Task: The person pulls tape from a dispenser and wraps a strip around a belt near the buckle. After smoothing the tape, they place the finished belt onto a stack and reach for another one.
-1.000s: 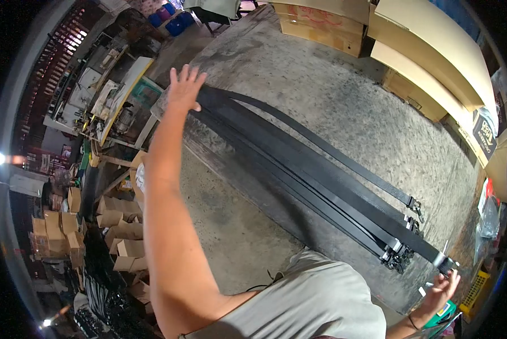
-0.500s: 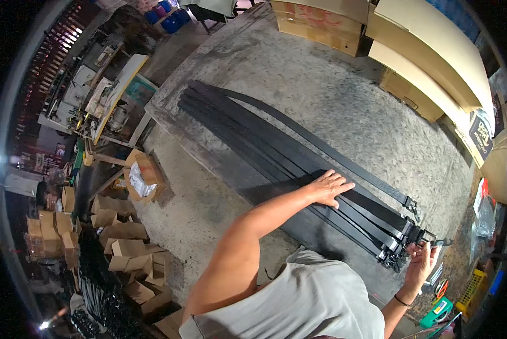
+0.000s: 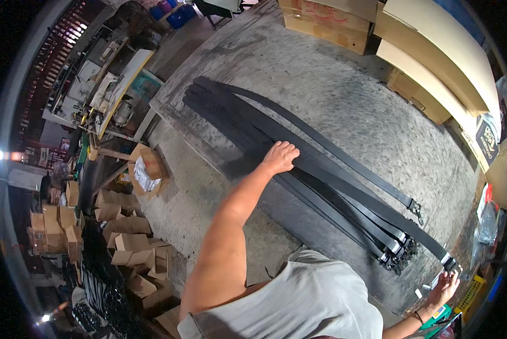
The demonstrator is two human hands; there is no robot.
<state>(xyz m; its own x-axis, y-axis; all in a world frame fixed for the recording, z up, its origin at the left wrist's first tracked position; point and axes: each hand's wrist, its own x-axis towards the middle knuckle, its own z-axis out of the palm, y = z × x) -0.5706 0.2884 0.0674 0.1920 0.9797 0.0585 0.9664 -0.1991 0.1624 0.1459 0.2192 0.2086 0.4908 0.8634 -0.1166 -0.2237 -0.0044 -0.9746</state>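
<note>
A bundle of long black webbing straps (image 3: 321, 195) lies lengthwise across the grey table, its plastic and metal buckles (image 3: 397, 254) gathered at the near right end. My left hand (image 3: 281, 157) rests around the middle of the bundle, with its fingers curled down on the straps. At the table's right edge, my right hand (image 3: 446, 287) pinches the buckle end (image 3: 450, 264) of one strap drawn out past the others. This strap runs back under my left hand. A separate black strap (image 3: 344, 156) curves along the far side, its buckle (image 3: 415, 208) lying on the table.
Cardboard boxes (image 3: 327, 25) stand along the far edge of the grey table (image 3: 332, 90), with long cartons (image 3: 434, 62) at the right. Plastic bags (image 3: 486, 220) and a yellow basket (image 3: 471, 294) are near my right hand. An open carton (image 3: 149, 169) and several boxes sit left.
My left hand has slid up and left along the bundle, its fingers now curled. My right hand has moved right and down, drawing one strap's buckle end away from the other buckles.
</note>
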